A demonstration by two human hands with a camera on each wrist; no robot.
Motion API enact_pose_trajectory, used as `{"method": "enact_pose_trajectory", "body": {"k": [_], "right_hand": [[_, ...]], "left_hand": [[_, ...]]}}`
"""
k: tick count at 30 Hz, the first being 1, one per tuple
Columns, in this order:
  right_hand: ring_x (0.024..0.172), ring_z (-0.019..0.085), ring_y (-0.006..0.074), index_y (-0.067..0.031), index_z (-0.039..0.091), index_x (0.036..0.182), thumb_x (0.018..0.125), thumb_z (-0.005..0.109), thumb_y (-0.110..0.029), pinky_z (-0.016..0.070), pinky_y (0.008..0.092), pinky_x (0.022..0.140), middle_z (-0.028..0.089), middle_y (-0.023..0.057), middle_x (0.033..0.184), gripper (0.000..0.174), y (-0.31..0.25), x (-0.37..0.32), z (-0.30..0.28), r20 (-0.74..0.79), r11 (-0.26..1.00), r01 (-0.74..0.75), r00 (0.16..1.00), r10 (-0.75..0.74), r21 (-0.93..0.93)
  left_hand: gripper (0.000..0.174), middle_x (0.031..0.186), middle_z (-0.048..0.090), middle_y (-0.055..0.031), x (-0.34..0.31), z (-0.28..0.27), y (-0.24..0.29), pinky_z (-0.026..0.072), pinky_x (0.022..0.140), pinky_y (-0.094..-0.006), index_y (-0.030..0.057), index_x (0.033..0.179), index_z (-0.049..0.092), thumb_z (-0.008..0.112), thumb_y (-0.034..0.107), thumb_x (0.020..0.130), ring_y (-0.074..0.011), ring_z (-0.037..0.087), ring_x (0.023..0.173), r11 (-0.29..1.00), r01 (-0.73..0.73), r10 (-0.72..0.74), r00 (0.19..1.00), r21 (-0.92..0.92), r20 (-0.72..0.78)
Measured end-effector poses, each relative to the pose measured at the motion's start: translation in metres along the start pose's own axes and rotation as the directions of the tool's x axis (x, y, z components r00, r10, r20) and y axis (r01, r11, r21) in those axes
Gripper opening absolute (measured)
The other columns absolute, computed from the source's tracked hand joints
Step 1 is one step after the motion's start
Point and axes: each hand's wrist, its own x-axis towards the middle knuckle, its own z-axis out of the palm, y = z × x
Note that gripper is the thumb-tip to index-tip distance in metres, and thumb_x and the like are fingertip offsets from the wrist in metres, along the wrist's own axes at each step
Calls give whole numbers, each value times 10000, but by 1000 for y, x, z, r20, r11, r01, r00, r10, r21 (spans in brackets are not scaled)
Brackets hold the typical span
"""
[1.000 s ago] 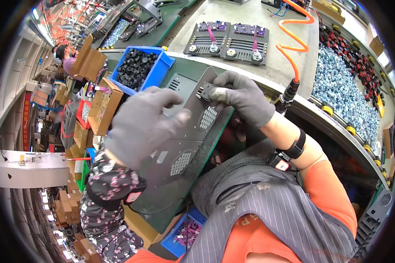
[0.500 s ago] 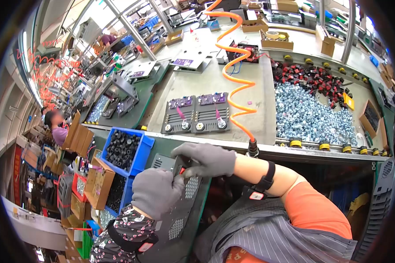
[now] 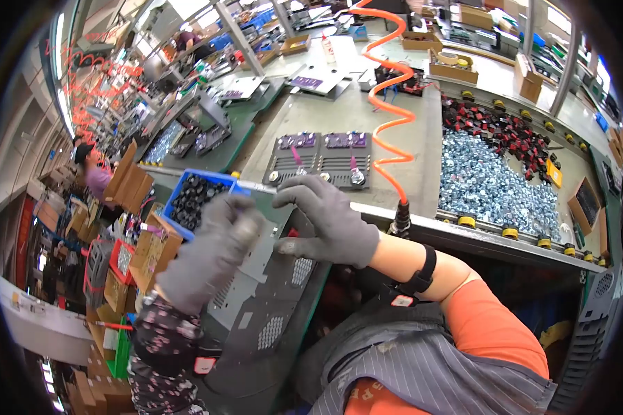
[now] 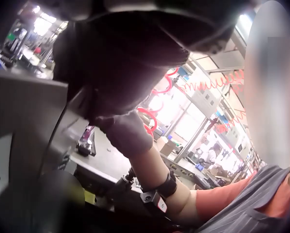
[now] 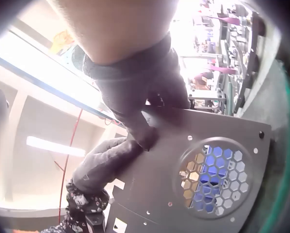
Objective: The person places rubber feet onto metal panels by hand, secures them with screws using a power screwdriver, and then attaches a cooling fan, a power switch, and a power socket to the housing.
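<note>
A grey metal panel [image 3: 280, 304] with round vents of hexagonal holes lay on the green tabletop [image 3: 249, 382], along the edge beside the person's lap; part of it stood upright near the end toward a pale bench [image 3: 426, 187]; the gloved right hand [image 3: 342, 225] was at that upright part, thumb and forefinger well apart, the thumb tip against or just off the panel's face; the gloved left hand [image 3: 214, 252] was a blur over the panel's opposite side, and whether its fingers were apart or together could not be told.

A blue bin [image 3: 178, 227] of black parts stood at the tabletop's left edge, near the end meeting the bench; on the bench, by the left of its near edge, lay two black slotted bases [image 3: 336, 164] with purple boards [image 3: 298, 140]; an orange coiled hose [image 3: 400, 194] came down to that same edge; farther right spread a heap of silver fasteners [image 3: 491, 183], red-and-black parts [image 3: 484, 124] behind it; beyond rose steel posts [image 3: 239, 40] among crowded benches; a person in purple [image 3: 98, 181] was at the room's left.
</note>
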Motion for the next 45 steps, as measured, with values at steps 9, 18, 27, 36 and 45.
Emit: {"method": "enact_pose_trajectory", "body": {"k": [9, 18, 27, 36, 45], "right_hand": [[903, 580, 258, -45, 540, 1151, 698, 759, -245, 470, 356, 766, 568, 113, 1009, 541, -52, 21, 15, 104, 920, -24, 994, -18, 392], [880, 572, 275, -99, 584, 1086, 685, 706, -165, 484, 374, 746, 555, 85, 1007, 425, -83, 7, 33, 41, 962, 152, 985, -165, 229], [833, 588, 262, -70, 549, 1116, 768, 638, -142, 490, 343, 717, 579, 74, 970, 367, -97, 10, 33, 293, 987, 13, 954, -60, 160], [941, 516, 61, -44, 501, 1115, 787, 632, 38, 467, 215, 769, 513, 20, 1053, 363, -83, -66, 64, 570, 62, -630, 736, 364, 774], [732, 492, 52, -46, 499, 968, 759, 763, -135, 440, 211, 650, 529, -8, 799, 349, -87, -79, 83, 481, 344, -633, 763, 432, 694]], "left_hand": [[414, 1140, 516, -76, -62, -16, 19, 440, 894, -264, 0, 1293, 408, 509, 156, 922, -126, 521, 1028, 858, -53, 100, 993, -510, 65], [440, 1161, 511, -115, -98, 4, -21, 454, 915, -292, -21, 1293, 396, 536, 42, 880, -170, 533, 1046, 785, -87, -14, 987, -614, -158], [442, 1106, 544, -96, -108, 1, -39, 473, 835, -266, -11, 1249, 449, 611, 167, 878, -135, 566, 958, 907, -153, 33, 955, -393, -295], [365, 791, 600, -117, -137, 4, -62, 490, 665, -326, 28, 968, 631, 645, 363, 824, -245, 616, 739, 797, -64, 244, 944, 601, -223], [505, 696, 548, -121, -134, 25, -71, 462, 570, -392, 45, 770, 539, 560, 546, 826, -312, 583, 653, 585, -43, 282, 947, 810, -154]]}}
